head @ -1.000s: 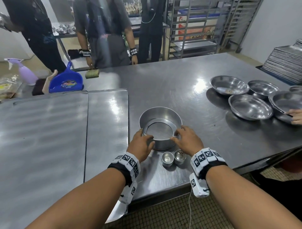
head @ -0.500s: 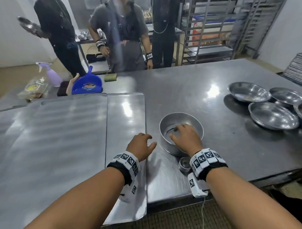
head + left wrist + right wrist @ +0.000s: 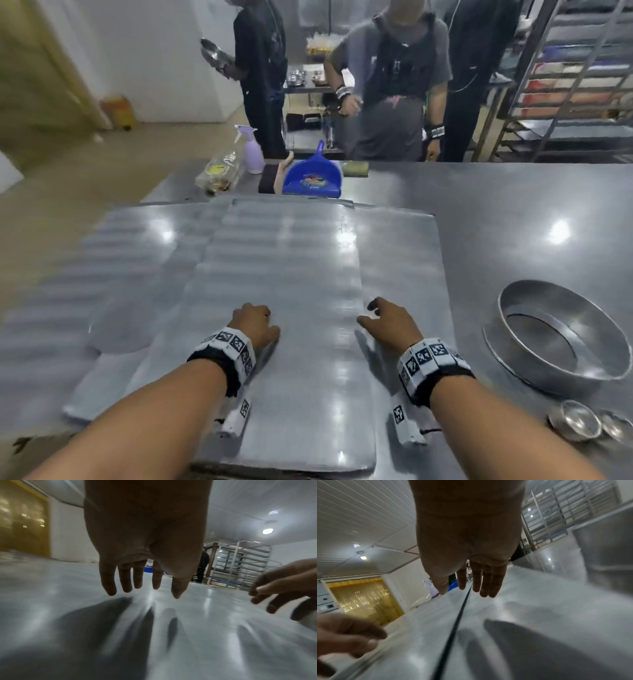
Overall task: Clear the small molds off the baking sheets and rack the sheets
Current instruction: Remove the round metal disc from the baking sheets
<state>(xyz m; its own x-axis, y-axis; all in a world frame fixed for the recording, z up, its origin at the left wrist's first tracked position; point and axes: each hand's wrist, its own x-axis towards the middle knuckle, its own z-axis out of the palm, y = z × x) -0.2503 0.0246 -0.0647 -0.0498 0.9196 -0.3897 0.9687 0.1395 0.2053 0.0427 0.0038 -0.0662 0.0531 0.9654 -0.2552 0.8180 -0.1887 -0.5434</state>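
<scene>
Our left hand (image 3: 254,324) hovers low over the near middle of the baking sheets (image 3: 281,274), fingers (image 3: 109,582) spread and hanging straight down in the left wrist view, holding nothing. Our right hand (image 3: 388,323) sits just to its right, above the seam where two sheets meet; its fingers (image 3: 488,582) are straight and close together, also empty. Whether either hand's fingertips actually touch the metal we cannot tell, the frames are smeared with motion.

Outward from the hands: the sheets lie flat and overlapping across the left half of the steel table (image 3: 513,219), the top one reaching to the near table edge. No molds remain on them. The two small molds (image 3: 575,425) stand on the table at the near right, just this side of the round cake pan (image 3: 561,335), well apart from the sheets.

So we judge the clearing is done and racking comes next. These sheets look thin, stiff and wide, light singly but awkward, and the polished metal should be slippery under flat palms. We would take hold at the edges, thumbs on top and fingers hooked under the rim, one hand on each long side, and peel off the top sheet alone. The rack (image 3: 565,85) stands far right, beyond the table.
</scene>
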